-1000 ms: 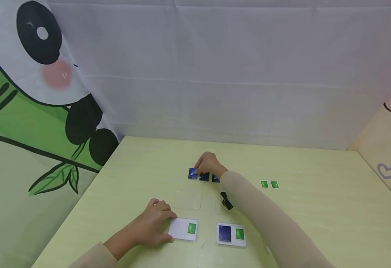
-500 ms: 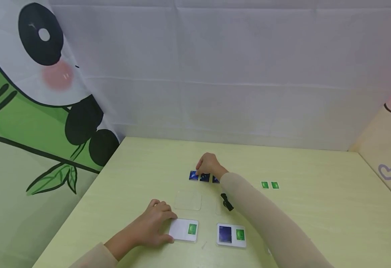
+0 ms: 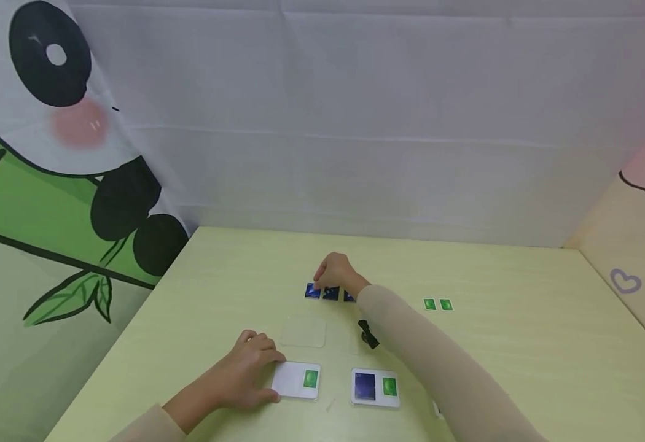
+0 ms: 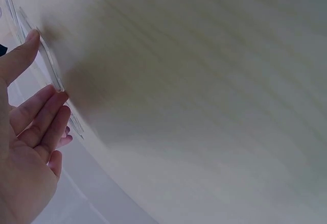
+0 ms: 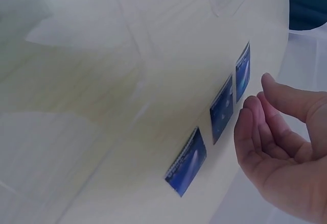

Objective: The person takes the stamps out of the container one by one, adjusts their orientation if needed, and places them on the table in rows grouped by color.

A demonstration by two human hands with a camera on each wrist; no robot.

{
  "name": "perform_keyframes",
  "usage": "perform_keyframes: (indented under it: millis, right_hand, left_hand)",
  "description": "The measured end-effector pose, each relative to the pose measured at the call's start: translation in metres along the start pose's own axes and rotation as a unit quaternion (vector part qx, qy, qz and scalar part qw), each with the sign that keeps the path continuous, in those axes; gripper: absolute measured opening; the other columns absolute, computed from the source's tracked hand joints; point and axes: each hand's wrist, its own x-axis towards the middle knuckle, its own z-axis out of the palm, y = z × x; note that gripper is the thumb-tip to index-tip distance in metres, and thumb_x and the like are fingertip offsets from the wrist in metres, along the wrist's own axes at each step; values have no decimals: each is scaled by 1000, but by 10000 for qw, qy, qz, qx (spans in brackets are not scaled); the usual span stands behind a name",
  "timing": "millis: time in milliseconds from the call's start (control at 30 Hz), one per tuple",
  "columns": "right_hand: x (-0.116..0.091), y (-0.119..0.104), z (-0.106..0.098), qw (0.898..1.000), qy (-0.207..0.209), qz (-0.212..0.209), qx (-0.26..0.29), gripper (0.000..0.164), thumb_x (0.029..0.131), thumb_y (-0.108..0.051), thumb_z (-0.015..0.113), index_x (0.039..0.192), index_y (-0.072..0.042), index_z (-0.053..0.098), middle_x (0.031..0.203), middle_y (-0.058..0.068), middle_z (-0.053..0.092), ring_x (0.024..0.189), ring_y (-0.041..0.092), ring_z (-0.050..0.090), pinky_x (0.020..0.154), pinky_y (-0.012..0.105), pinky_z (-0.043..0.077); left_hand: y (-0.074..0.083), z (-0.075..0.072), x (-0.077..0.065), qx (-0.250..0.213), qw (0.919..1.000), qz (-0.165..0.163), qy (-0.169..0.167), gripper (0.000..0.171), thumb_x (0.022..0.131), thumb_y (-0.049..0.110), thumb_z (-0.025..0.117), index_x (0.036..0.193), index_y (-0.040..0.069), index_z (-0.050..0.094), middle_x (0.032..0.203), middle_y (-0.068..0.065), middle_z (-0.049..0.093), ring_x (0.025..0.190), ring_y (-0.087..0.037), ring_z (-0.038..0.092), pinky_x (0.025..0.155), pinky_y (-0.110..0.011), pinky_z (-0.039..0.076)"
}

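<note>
In the head view my left hand holds a white rounded plate by its left side, thumb at the near corner and a finger at the far one. A small green picture square lies on the plate's right part. My right hand reaches to the row of blue picture cards. Its fingertips are right at the leftmost blue card; a middle card and a right card are partly hidden by hand and sleeve. In the right wrist view the thumb and loosely bent fingers stand apart beside the far card.
A second white plate carries a dark blue card and a green square. Two green squares lie to the right. A clear sheet lies mid-table, and a black strap-like item shows beside the right sleeve. A fabric wall stands behind.
The head view has shifted slightly, so everything sits a little further left in it. Both hands keep their places, the left at the plate and the right at the leftmost blue card.
</note>
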Motion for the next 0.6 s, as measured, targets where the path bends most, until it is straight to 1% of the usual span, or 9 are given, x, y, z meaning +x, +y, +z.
perform_keyframes:
  millis: [100, 200, 467, 600]
  right_hand:
    - [-1, -2, -1, 9999, -97, -98, -29, 9, 77, -16, 80, 83, -9, 76, 93, 6, 73, 76, 17, 68, 79, 31, 55]
    - [-2, -4, -3, 9995, -206, -217, -24, 8, 79, -15, 79, 83, -9, 77, 89, 6, 74, 74, 18, 70, 74, 28, 56]
    - [-4, -7, -10, 9981, -484, -288, 247, 5, 79, -12, 78, 80, -7, 76, 78, 9, 75, 75, 24, 72, 73, 32, 57]
    - [-3, -6, -13, 9975, -556, -313, 320, 5, 79, -11, 77, 80, -6, 76, 77, 10, 75, 74, 25, 73, 73, 33, 58]
  left_hand:
    - [2, 0, 2, -38, 10000, -14, 10, 50, 71, 47, 80, 108, 14, 70, 101, 6, 67, 96, -9, 52, 92, -43, 35]
    - [3, 0, 3, -38, 10000, -7, 59, 50, 71, 46, 80, 107, 14, 70, 100, 6, 67, 95, -9, 51, 92, -43, 34]
    - [5, 2, 9, 48, 9994, 106, 341, 48, 69, 45, 81, 104, 14, 70, 97, 8, 66, 93, -7, 51, 91, -42, 34]
    - [6, 2, 13, 40, 9991, 112, 399, 48, 69, 44, 82, 104, 14, 70, 96, 8, 65, 92, -7, 51, 91, -42, 34]
